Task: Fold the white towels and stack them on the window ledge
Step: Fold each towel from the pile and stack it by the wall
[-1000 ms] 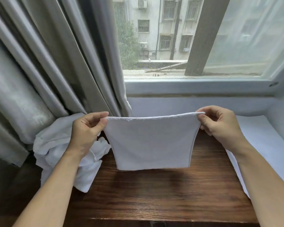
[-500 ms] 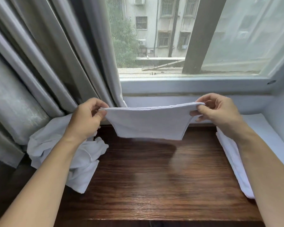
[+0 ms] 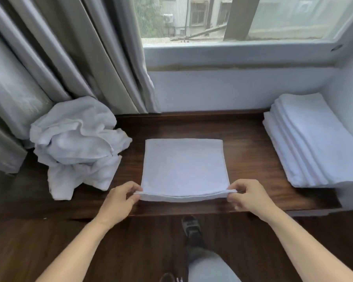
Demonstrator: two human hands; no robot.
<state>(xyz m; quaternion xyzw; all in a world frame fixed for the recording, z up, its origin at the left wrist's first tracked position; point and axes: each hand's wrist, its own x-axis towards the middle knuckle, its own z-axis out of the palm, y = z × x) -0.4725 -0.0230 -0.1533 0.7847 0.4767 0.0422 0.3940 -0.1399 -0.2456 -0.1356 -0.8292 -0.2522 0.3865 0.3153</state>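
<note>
While no writing shows, both hands (image 3: 118, 200) (image 3: 250, 197) pinch the folded towel (image 3: 183, 167).

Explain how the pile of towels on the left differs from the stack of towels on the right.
The left pile is crumpled and loose, with no clear edges; the right stack is folded flat, its layers lying in neat steps. The left pile lies against the curtain; the right stack lies by the right wall. Both are white cloth on the dark wooden ledge, and neither is touched by the hands, which pinch the towel in the middle.
</note>
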